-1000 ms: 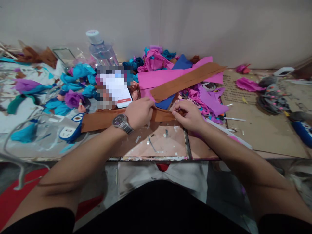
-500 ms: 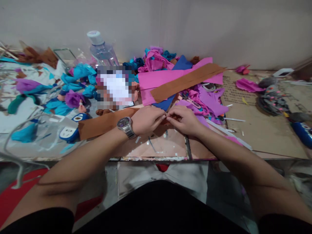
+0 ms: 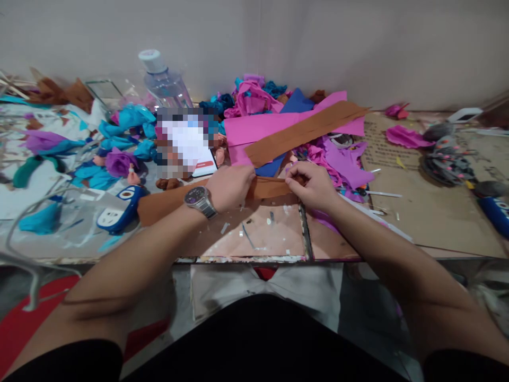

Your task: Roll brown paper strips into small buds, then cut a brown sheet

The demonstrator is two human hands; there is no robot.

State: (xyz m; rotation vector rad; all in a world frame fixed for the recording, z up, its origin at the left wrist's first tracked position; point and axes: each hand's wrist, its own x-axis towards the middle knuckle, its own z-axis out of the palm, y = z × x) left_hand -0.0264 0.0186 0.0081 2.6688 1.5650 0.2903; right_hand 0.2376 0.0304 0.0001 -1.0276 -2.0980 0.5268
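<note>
A long brown crepe paper strip [image 3: 267, 188] runs across the near part of the table and passes under my left wrist. My left hand [image 3: 231, 185], with a watch at its wrist, has its fingers closed on the strip's upper edge. At the strip's right end, my right hand [image 3: 312, 183] pinches the brown paper between thumb and fingers; a bunched bit shows there. Beyond the hands, another brown strip [image 3: 306, 133] lies slantwise over pink paper sheets [image 3: 266, 129] and a piece of blue paper [image 3: 272, 165].
Left of my hands lie a phone [image 3: 204, 167], a blue-and-white power strip [image 3: 119, 209] and several crepe flowers [image 3: 121, 162]. A capped plastic bottle [image 3: 165, 79] stands behind. Purple scraps [image 3: 348, 162] and a cardboard sheet [image 3: 433, 223] are at right.
My hands have moved apart: the left shifted left, the right slightly right. A length of brown strip now shows stretched between them.
</note>
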